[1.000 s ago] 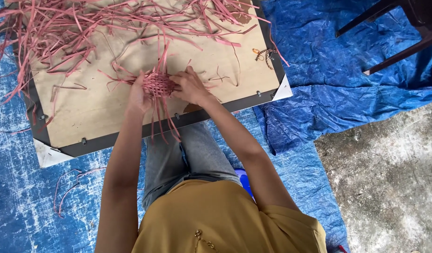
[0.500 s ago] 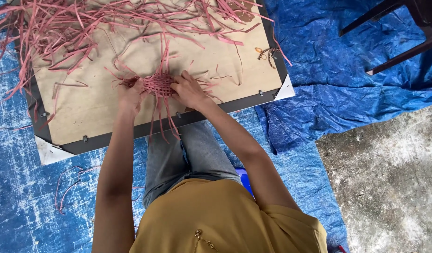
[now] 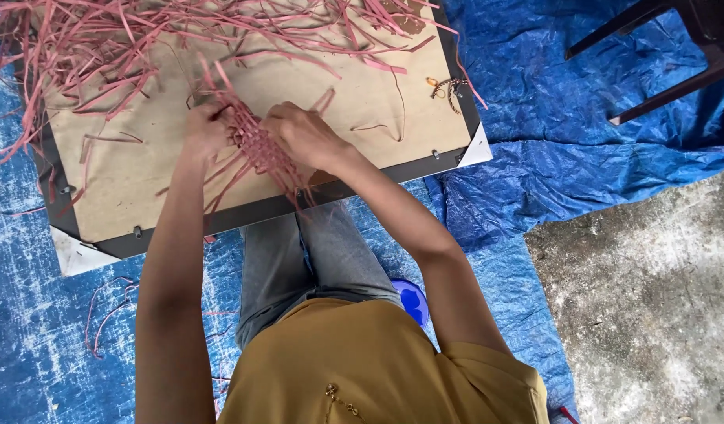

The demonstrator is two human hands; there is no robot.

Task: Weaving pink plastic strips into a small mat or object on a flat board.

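1. A person in a mustard shirt [image 3: 377, 369] and grey trousers [image 3: 315, 259] is sitting nearest the camera on a blue tarp [image 3: 535, 173].
2. The left hand [image 3: 206, 132] is closing around the pink strips at the left edge of the small woven piece [image 3: 260, 145].
3. The right hand [image 3: 303, 135] is curling its fingers over the right side of that woven piece, pinching strands.
4. The woven piece is lying near the front edge of a tan board [image 3: 142, 180], between both hands.
5. Loose pink strips [image 3: 102, 47] are spreading across the board's far part.
6. Dark chair legs [image 3: 660, 71] are standing beyond, at upper right.
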